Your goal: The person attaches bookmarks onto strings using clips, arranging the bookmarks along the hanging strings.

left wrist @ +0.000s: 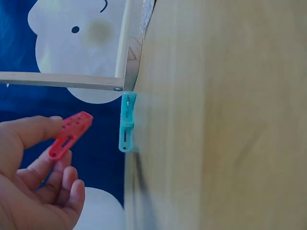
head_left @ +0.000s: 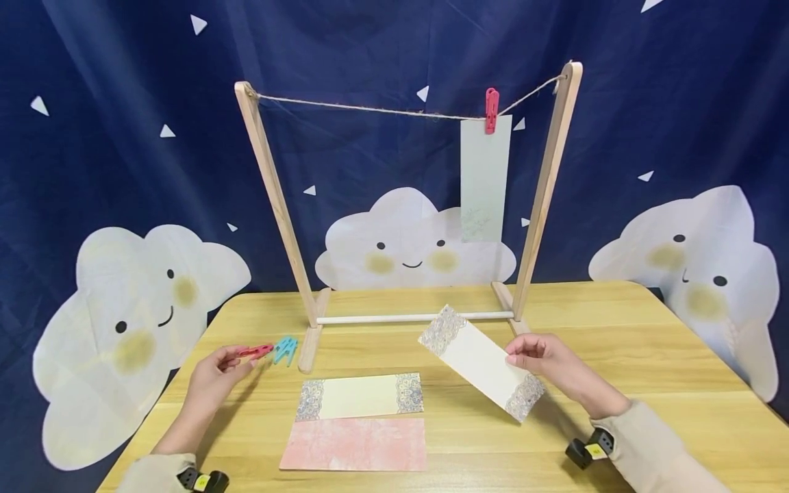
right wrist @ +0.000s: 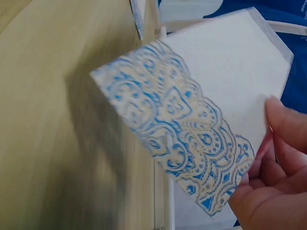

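My left hand pinches a red clothespin between thumb and fingers, just left of some blue clothespins on the table. In my right hand is a cream card with lacy blue-grey patterned ends, gripped at its edge and tilted above the table. The right wrist view shows one patterned end close up, with the thumb on the card's face. A similar patterned card lies on the table between my hands, and a pink card lies against its near edge.
Behind the cards stands a wooden frame with a twine line strung across its top. A red clothespin holds a pale card near the line's right end. The frame's feet and a white crossbar span the table's back.
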Demonstrator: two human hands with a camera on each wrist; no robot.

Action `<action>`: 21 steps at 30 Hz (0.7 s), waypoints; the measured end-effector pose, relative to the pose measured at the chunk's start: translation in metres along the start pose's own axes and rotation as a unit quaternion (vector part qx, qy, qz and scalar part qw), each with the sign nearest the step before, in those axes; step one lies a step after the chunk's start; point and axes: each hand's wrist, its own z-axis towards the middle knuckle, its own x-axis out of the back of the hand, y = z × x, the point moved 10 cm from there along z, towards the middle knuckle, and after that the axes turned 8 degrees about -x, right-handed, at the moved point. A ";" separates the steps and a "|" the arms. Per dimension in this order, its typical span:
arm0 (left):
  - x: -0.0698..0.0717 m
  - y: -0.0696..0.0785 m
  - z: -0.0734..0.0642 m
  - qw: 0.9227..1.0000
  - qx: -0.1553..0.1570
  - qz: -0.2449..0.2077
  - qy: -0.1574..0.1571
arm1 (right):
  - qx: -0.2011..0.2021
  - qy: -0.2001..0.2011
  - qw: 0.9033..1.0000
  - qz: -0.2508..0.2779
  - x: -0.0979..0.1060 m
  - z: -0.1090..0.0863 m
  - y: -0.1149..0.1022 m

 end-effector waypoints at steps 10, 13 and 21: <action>-0.010 0.032 0.008 0.997 -0.070 -0.028 -0.027 | -0.020 0.116 0.992 0.038 0.015 0.017 -0.009; -0.015 0.042 0.013 0.995 -0.087 -0.033 -0.040 | -0.018 0.126 0.990 0.067 0.014 0.024 -0.010; -0.027 0.075 0.033 0.987 -0.097 -0.118 -0.047 | -0.003 0.146 0.972 0.185 0.010 0.041 -0.017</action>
